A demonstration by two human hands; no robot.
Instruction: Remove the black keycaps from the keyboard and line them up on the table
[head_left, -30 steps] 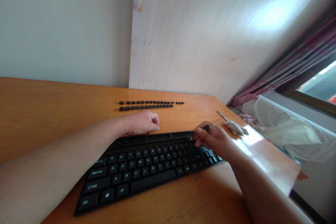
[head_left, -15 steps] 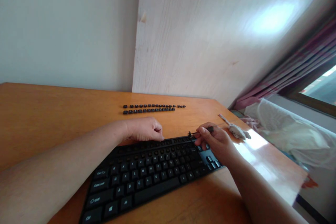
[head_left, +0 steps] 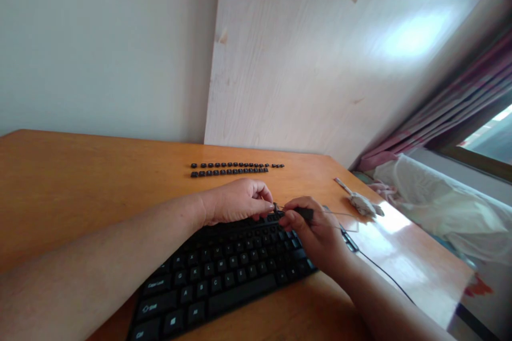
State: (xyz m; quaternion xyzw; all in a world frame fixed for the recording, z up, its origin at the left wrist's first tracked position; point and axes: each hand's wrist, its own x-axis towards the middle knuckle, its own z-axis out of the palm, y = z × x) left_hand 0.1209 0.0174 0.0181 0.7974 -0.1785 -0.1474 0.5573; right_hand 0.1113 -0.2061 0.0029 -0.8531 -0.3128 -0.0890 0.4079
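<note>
A black keyboard [head_left: 230,265] lies slanted on the table under both hands, its upper rows partly covered by them. My right hand [head_left: 320,232] is closed around the black handle of a wire keycap puller [head_left: 305,213], whose thin wire loops stick out on both sides. At the puller's left end is a small black keycap [head_left: 276,206]. My left hand [head_left: 240,200] pinches at this keycap with thumb and fingertips, just above the keyboard's back edge. Behind the hands stand two rows of removed keycaps [head_left: 228,171].
A grey-white brush-like thing [head_left: 362,204] with a thin handle lies on the right of the wooden table [head_left: 100,181]. A black cable [head_left: 386,272] runs off to the right. A wall and a pale board [head_left: 272,74] rise behind the table.
My left hand has moved right and its fingers now meet the keycap at the puller. My right hand has shifted slightly left and down, turning the puller so its wire shows.
</note>
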